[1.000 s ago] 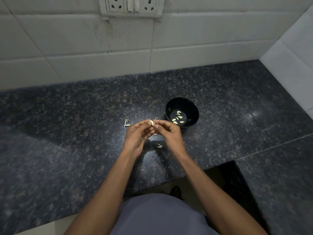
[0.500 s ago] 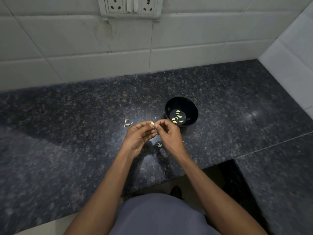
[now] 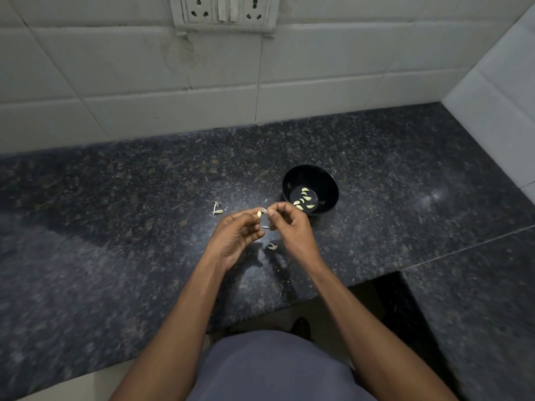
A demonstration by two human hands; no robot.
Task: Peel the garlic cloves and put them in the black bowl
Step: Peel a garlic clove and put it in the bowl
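Left hand [image 3: 236,235] pinching garlic clove [image 3: 259,214], right hand [image 3: 291,227] pinching its skin [image 3: 263,211]

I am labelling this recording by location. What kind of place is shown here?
Most likely a home kitchen: a dark granite counter against a white tiled wall, a switch and socket panel above it, and peeled garlic cloves in a black bowl.

A white socket panel [image 3: 221,11] sits on the tiled wall [image 3: 115,91] above the dark granite counter [image 3: 86,227].

Peeled cloves [image 3: 303,199] in bowl [image 3: 328,180] on counter [image 3: 115,227]
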